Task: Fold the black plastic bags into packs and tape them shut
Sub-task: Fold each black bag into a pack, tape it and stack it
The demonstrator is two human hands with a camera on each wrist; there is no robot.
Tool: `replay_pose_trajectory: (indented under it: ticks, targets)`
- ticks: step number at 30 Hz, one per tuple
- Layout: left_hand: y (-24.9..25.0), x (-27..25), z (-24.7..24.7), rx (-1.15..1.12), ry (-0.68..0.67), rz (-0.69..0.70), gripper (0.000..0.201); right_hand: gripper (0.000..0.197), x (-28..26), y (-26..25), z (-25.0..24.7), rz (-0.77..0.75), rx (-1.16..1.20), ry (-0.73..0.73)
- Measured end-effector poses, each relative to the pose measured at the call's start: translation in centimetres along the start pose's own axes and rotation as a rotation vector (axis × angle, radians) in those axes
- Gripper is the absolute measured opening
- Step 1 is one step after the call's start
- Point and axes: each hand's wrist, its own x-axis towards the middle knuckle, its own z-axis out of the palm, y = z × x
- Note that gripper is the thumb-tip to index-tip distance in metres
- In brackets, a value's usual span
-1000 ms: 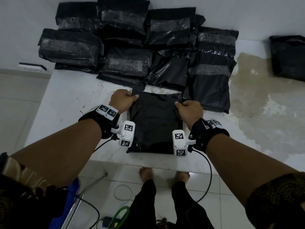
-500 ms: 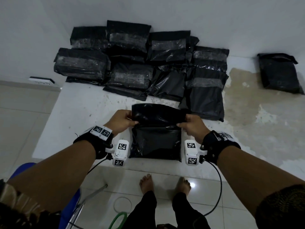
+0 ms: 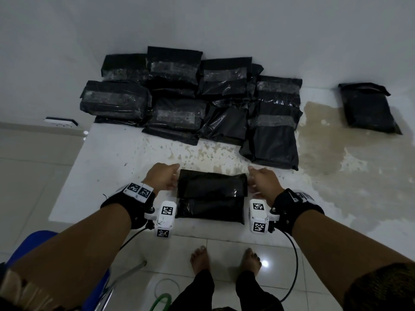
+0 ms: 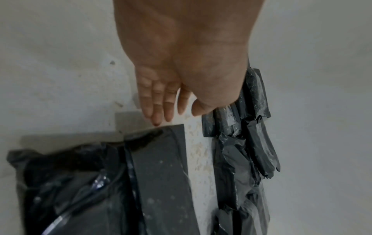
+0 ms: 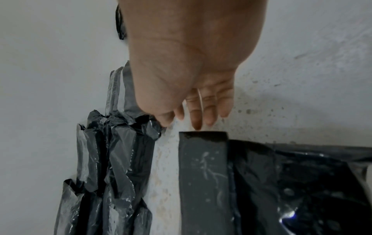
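A black plastic bag [image 3: 211, 194] lies folded in half near the front edge of the white platform [image 3: 107, 176], its upper flap laid over the lower part. My left hand [image 3: 170, 178] sits at the flap's left end and my right hand [image 3: 253, 179] at its right end. In the left wrist view the fingers [image 4: 159, 103] are straight, their tips just past the bag's corner [image 4: 173, 128]. The right wrist view shows the same: straight fingers [image 5: 203, 108] just beyond the flap [image 5: 203, 167]. Neither hand grips anything.
Several taped black packs [image 3: 190, 97] are piled at the back against the wall. One more black bag [image 3: 368, 108] lies apart at the back right, beyond a brown stain [image 3: 325, 142]. My bare feet [image 3: 199, 259] stand on floor tiles below the edge. A blue chair [image 3: 33, 243] is at lower left.
Both hands pulled the bag's far half toward me and laid it over the near half. They let go of the flap and now lie open at its ends.
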Motion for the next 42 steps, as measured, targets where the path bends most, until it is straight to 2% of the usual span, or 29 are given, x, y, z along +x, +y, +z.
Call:
replay_pose_trajectory:
  ticks: [2,6,9,12,16,18,21,23,25,29,32,34,38,40,42]
  targets:
    - [-0.3,0.2,0.2,0.031,-0.045,-0.051,0.03,0.042,-0.2,-0.3,0.2,0.011,-0.062,-0.039]
    - [-0.8,0.2,0.6,0.093,-0.068,0.018,0.025,0.031,-0.3,0.3,0.3,-0.058,-0.117,-0.116]
    - [-1.3,-0.2,0.8,0.074,-0.007,0.074,0.026,0.034,-0.5,1.0,-0.2,-0.069,-0.119,-0.114]
    - [-2.1,-0.2,0.7,0.129,-0.059,0.043,0.027,0.035,-1.0,1.5,-0.6,-0.042,-0.195,-0.183]
    - [-2.5,-0.4,0.6,0.186,-0.099,0.043,0.021,0.049,-1.2,1.7,-0.8,-0.034,-0.307,-0.287]
    - [-2.4,-0.1,0.6,0.221,-0.071,0.055,0.03,0.051,-1.3,1.4,-0.8,-0.032,-0.335,-0.245]
    - [-1.7,0.4,0.6,0.246,0.044,0.095,0.05,0.052,-1.2,0.5,-0.5,-0.05,-0.293,-0.041]
    - [-0.9,0.8,0.7,0.234,0.081,0.107,0.054,0.051,-0.8,0.0,-0.2,-0.029,-0.227,0.011]
    - [-0.4,1.3,0.9,0.234,0.051,0.098,0.053,0.047,-0.4,-0.1,0.1,-0.015,-0.247,-0.017]
    - [-0.5,1.9,1.1,0.216,0.041,0.091,0.029,0.04,0.1,0.1,0.2,-0.063,-0.373,-0.077]
    - [-0.9,1.5,1.4,0.173,0.014,0.075,0.025,0.04,0.1,0.5,0.0,-0.087,-0.393,-0.049]
    - [-1.0,1.4,1.4,0.178,0.024,0.081,0.028,0.039,0.0,0.9,0.0,-0.065,-0.337,-0.019]
    - [-0.2,1.3,0.9,0.283,0.067,0.131,0.039,0.055,-0.6,0.5,-0.3,-0.056,-0.325,0.029]
    - [0.0,1.5,0.5,0.339,-0.012,0.042,0.056,0.06,-1.1,0.4,-0.7,-0.056,-0.416,-0.036]
    - [0.0,1.5,0.5,0.428,-0.126,-0.046,0.061,0.068,-1.7,0.4,-0.8,-0.02,-0.488,-0.149]
